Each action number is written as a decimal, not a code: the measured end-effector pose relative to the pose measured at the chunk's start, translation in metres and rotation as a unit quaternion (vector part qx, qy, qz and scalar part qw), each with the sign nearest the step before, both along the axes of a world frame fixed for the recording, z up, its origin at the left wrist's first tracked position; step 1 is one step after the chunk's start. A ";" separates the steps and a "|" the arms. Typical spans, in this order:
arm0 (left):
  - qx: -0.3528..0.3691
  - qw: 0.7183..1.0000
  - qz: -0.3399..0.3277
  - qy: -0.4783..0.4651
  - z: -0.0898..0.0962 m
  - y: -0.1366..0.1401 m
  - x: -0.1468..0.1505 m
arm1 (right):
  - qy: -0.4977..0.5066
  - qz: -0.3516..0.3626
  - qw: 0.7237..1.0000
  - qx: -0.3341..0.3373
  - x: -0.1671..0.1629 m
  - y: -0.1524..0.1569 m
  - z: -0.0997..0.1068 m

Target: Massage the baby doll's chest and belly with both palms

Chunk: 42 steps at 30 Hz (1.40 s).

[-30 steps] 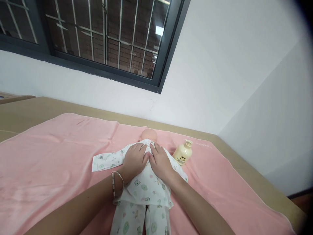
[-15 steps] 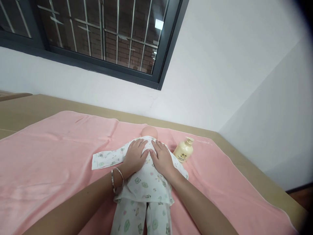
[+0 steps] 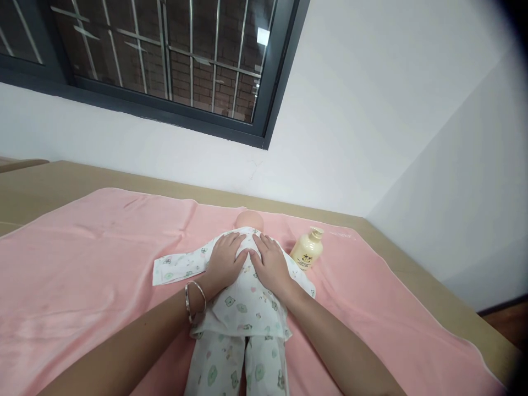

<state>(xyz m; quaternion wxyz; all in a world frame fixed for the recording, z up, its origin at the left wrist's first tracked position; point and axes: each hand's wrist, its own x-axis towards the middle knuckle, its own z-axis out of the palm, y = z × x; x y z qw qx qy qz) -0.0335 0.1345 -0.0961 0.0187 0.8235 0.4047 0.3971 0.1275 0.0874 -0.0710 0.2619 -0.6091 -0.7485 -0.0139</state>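
Observation:
A baby doll (image 3: 249, 220) lies on a pink blanket (image 3: 107, 258), its bare head at the far end. It wears a white printed top (image 3: 243, 308) and matching trousers (image 3: 264, 366). My left hand (image 3: 225, 261) rests flat on the left of the doll's upper body, fingers extended. On the other side my right hand (image 3: 270, 264) lies flat too, with the two thumbs close together at the middle. One sleeve (image 3: 177, 268) stretches out to the left. A bangle (image 3: 187, 302) circles my left wrist.
Right of the doll, a cream pump bottle (image 3: 307, 250) stands on the blanket. Under the blanket is a tan tabletop (image 3: 136, 179) that meets a white wall (image 3: 330, 121). A dark-framed window (image 3: 173, 60) with metal bars is above.
The view has shifted slightly, so everything sits a little further left in the picture. Both hands stay flat on the doll's upper body.

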 end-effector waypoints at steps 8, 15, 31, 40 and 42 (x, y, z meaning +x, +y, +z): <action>-0.001 1.000 0.004 -0.013 0.002 -0.002 0.000 | -0.003 -0.005 1.000 0.002 0.000 0.000 0.000; -0.005 1.000 0.001 -0.010 0.002 -0.001 0.000 | -0.037 -0.018 0.999 0.014 -0.003 -0.004 0.002; 0.002 1.000 0.022 -0.008 -0.004 0.001 0.001 | -0.048 -0.001 0.999 -0.009 -0.002 -0.004 0.004; 0.107 0.994 -0.007 0.001 0.002 -0.007 0.000 | -0.045 0.015 0.998 -0.046 -0.007 -0.003 0.011; 0.159 0.987 -0.017 -0.007 0.003 -0.011 -0.001 | -0.063 0.006 0.997 -0.050 -0.012 -0.011 0.014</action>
